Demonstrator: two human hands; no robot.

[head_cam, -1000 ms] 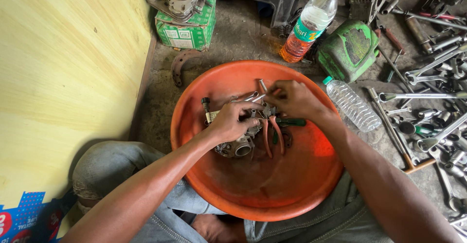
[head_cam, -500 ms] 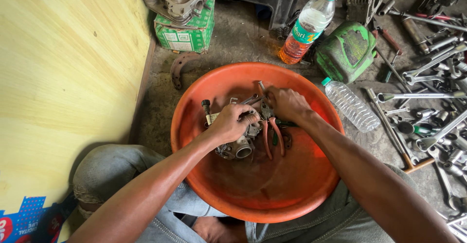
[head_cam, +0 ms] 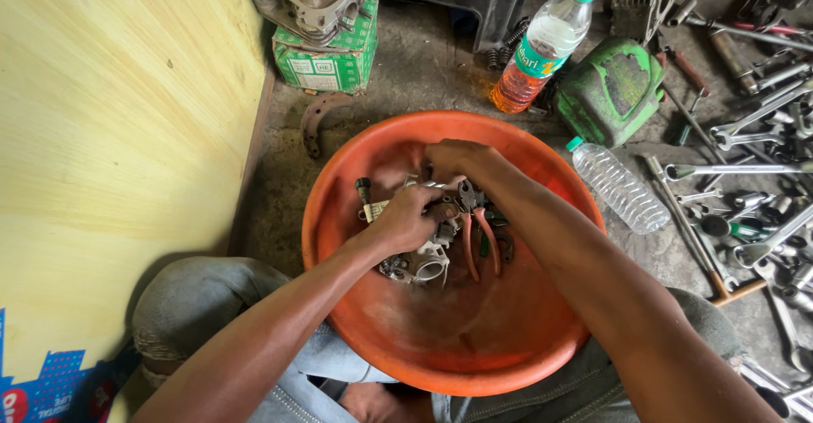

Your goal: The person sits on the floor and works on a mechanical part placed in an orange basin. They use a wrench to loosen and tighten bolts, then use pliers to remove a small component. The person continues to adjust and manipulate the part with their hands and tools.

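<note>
Head view: an orange basin (head_cam: 398,364) sits on the floor between the person's knees, and a heap of metal parts (head_cam: 423,258) lies in its middle. The left hand (head_cam: 405,218) rests on top of the heap with its fingers curled down around a grey metal part; the grip looks closed, though what exactly it clamps is hidden under the hand. The right hand (head_cam: 453,159) is at the far side of the heap, fingers bent down into the parts near the basin's far wall; whether it grasps anything I cannot tell. The two hands are close together but not touching. Red-handled pliers (head_cam: 476,232) lie in the basin just right of the left hand.

Beyond the basin stand a bottle (head_cam: 542,46) of orange liquid and a green can (head_cam: 610,88); a clear empty bottle (head_cam: 616,188) lies just beside the basin's right rim. Wrenches (head_cam: 745,169) are scattered at right. A yellow wall (head_cam: 110,135) runs along the left.
</note>
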